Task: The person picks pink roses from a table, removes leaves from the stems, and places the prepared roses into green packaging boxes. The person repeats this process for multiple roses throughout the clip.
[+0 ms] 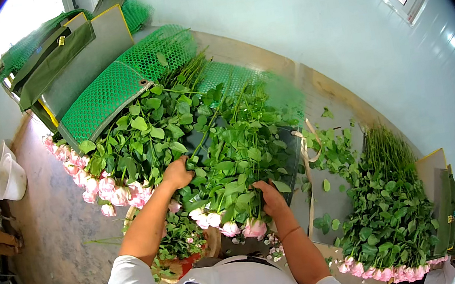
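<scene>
Pink roses with long leafy stems [230, 159] lie in front of me on a dark sheet, their pale blooms [253, 228] towards my body. My left hand [178, 173] is closed at the left side of this bunch, where a rose stem [205, 138] runs up and away from it. At the bunch's lower right, my right hand [270, 198] grips the leafy stems, thumb on top. Leaves hide the fingertips of both hands. Left of them lies another rose bunch [134, 133], its upper stems partly under a green mesh flap [111, 93].
Grey-and-green mesh wraps [68, 64] stand at the back left. A further rose bunch [390, 210] lies at the right beside stacked wraps [445, 203]. A cloth strap [307, 174] and loose leaves [334, 153] lie between. Leafy cuttings [179, 236] sit below; white buckets [11, 176] stand left.
</scene>
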The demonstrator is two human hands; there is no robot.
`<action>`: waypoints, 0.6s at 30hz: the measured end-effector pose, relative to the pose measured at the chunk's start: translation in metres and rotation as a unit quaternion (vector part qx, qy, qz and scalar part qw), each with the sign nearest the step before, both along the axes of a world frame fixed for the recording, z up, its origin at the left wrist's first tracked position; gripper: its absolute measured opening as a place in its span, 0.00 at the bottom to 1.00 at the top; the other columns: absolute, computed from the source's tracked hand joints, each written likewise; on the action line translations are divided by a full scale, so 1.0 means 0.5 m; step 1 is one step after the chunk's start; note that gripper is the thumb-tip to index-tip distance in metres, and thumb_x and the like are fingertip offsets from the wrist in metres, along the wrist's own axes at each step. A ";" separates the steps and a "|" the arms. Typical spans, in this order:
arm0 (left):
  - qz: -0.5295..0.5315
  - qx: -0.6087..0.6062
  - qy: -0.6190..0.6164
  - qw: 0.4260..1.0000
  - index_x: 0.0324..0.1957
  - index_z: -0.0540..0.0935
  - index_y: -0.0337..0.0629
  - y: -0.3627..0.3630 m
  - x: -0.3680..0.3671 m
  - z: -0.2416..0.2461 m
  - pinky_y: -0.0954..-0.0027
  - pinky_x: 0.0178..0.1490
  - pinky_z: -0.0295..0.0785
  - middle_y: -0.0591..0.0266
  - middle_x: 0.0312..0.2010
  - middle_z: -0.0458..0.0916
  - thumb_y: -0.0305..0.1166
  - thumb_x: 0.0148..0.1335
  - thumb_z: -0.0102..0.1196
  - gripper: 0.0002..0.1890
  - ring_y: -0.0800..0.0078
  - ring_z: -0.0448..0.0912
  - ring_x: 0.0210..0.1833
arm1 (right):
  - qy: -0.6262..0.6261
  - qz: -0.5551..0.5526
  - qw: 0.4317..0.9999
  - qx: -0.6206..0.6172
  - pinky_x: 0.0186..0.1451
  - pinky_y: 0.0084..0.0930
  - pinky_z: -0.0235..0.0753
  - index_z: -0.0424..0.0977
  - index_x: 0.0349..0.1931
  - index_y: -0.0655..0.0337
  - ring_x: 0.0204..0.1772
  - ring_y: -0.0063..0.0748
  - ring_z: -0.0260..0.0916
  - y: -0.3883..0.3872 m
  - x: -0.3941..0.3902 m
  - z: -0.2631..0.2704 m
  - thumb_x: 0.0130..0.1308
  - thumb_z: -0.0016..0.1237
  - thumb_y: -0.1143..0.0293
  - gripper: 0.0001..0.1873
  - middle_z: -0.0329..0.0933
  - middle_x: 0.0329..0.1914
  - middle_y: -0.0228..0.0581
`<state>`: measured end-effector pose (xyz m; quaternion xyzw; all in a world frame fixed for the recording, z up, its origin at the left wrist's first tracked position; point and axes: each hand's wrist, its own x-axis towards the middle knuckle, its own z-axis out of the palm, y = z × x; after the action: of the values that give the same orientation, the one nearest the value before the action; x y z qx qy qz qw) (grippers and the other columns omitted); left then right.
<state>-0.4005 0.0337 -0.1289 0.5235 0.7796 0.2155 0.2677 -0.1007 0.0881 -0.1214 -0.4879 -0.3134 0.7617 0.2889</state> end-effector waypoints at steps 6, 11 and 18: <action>0.004 -0.005 0.124 0.992 0.52 0.72 0.39 -0.078 -0.010 0.094 0.55 0.47 0.72 0.44 0.41 0.79 0.45 0.53 0.56 0.27 0.50 0.78 0.44 | 0.089 -0.017 0.995 0.044 0.34 0.30 0.79 0.76 0.35 0.65 0.31 0.32 0.75 0.006 0.049 0.079 0.61 0.46 0.67 0.10 0.77 0.32 0.38; -0.081 -0.126 0.176 0.973 0.50 0.74 0.41 -0.099 -0.026 0.074 0.57 0.46 0.72 0.47 0.40 0.80 0.46 0.53 0.56 0.25 0.52 0.78 0.43 | 0.021 0.030 0.999 0.034 0.32 0.26 0.76 0.72 0.36 0.62 0.32 0.28 0.74 0.009 0.037 0.117 0.59 0.53 0.65 0.11 0.76 0.32 0.36; -0.039 -0.040 0.133 0.990 0.40 0.77 0.38 -0.092 0.035 0.032 0.60 0.43 0.74 0.48 0.32 0.81 0.40 0.48 0.57 0.19 0.55 0.80 0.36 | 0.135 -0.019 0.990 0.035 0.26 0.21 0.72 0.75 0.27 0.60 0.26 0.24 0.72 0.064 0.065 0.220 0.60 0.50 0.63 0.10 0.75 0.24 0.30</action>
<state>-0.3831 -0.0125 -0.1131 0.5661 0.7956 0.1020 0.1903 -0.0684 0.1201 -0.0116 -0.3760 -0.2887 0.8036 0.3598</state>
